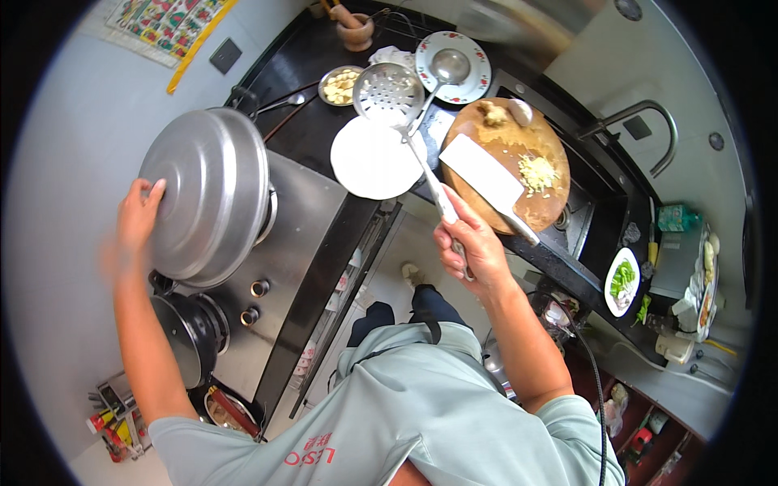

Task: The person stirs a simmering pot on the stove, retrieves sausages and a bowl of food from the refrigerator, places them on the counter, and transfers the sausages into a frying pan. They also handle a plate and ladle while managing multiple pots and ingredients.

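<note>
My right hand (pixel 474 249) grips the handle of a metal skimmer (pixel 389 91). Its perforated head is beyond a plain white plate (pixel 374 161), and its shaft crosses the plate's right edge. On the left, my left hand (pixel 137 215) has its thumb and fingers at the top of a large aluminium pot lid (pixel 213 194); the knob is hidden by them. The lid covers a pot on the steel stove (pixel 304 194). Right of the skimmer handle, a cleaver (pixel 483 173) lies on a round wooden chopping board (pixel 504 127) beside chopped pale garlic or ginger (pixel 538 174).
A ladle (pixel 450 65) rests on a floral plate (pixel 483 91). Peeled garlic cloves fill a small bowl (pixel 340 85), near a mortar (pixel 355 36). A sink faucet (pixel 659 115) rises behind the board. A dish of green peppers (pixel 622 282) sits at the right; a black wok (pixel 182 334) is nearer left.
</note>
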Demonstrator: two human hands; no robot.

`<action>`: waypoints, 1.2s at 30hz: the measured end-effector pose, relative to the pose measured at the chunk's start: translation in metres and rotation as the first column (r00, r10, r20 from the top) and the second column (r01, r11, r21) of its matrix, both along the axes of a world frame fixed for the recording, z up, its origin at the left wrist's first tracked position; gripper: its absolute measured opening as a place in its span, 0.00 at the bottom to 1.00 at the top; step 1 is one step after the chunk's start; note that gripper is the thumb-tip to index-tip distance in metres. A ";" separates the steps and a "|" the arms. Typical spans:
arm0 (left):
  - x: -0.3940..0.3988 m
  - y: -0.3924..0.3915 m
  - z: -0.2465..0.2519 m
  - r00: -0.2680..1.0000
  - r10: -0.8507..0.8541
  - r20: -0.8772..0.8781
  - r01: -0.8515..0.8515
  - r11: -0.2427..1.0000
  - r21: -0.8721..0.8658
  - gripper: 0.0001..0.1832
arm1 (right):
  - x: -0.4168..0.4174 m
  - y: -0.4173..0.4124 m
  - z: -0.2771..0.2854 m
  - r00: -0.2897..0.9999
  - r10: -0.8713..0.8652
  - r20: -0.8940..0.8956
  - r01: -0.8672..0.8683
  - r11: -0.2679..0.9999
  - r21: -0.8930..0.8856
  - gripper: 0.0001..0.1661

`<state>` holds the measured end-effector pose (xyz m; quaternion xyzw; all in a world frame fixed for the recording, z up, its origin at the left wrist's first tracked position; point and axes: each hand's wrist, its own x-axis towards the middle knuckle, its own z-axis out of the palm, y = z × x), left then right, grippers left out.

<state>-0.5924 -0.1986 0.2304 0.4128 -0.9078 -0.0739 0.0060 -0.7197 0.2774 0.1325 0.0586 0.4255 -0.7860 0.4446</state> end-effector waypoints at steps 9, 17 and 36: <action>0.035 0.088 -0.013 0.693 -0.038 -0.720 0.210 0.966 0.152 0.13 | -0.064 0.015 -0.037 0.992 -0.108 -0.061 0.114 0.989 0.094 0.37; 0.088 0.212 -0.108 0.792 0.259 -0.553 0.149 0.796 0.587 0.08 | -0.190 0.015 -0.075 0.956 -0.192 -0.224 0.216 0.973 0.087 0.40; 0.102 0.287 -0.159 0.796 0.562 -0.227 -0.131 0.526 0.840 0.09 | -0.310 -0.019 -0.099 0.943 -0.312 -0.118 0.319 0.947 0.045 0.44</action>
